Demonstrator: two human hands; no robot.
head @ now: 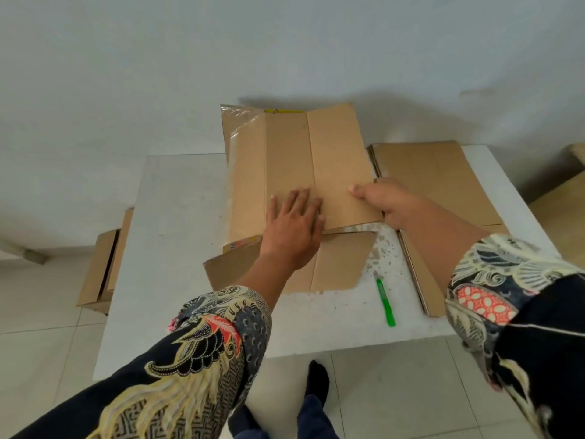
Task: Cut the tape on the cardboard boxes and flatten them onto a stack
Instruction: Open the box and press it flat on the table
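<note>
Left hand (292,221) flat with fingers spread, pressing collapsed brown cardboard box (297,166), right hand (384,201) pinching its right edge, white table (177,248)

A plain pale wall (158,58) fills the upper half of the frame, evenly lit, with a soft shadow at upper centre. A white, speckled worktop (177,248) stands at centre. Pale floor tiles (41,312) run along the bottom and lower left.
</note>
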